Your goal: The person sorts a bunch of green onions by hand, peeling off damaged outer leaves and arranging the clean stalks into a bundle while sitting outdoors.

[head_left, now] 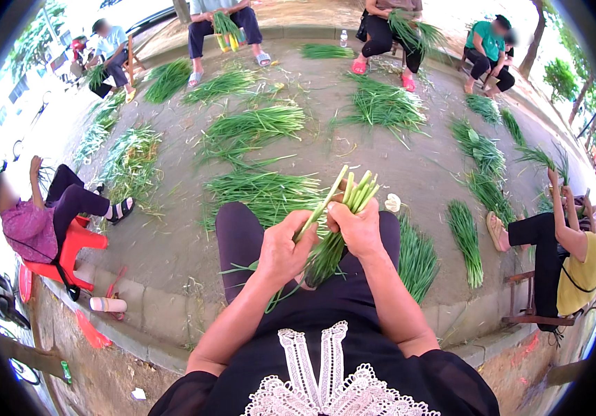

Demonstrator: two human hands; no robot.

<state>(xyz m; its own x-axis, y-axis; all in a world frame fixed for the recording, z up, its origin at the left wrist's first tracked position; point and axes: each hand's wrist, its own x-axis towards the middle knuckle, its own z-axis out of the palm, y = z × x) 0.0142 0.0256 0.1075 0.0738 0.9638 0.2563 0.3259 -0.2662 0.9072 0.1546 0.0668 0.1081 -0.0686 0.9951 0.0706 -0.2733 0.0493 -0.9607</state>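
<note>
Above my lap, my right hand is closed around a bunch of long green chive-like stalks. Their pale, thick ends stick up past the fingers, and the darker leafy part hangs down between my knees. Close beside it on the left, my left hand pinches a single stalk that slants up to the right. Just beyond my knees lies a wide heap of the same green stalks on the ground. Another pile lies by my right knee.
More green piles are spread over the grey paved ground. Seated people surround it, including one in a purple top on a red plastic stool and one in yellow. A pale bottle lies near the left kerb.
</note>
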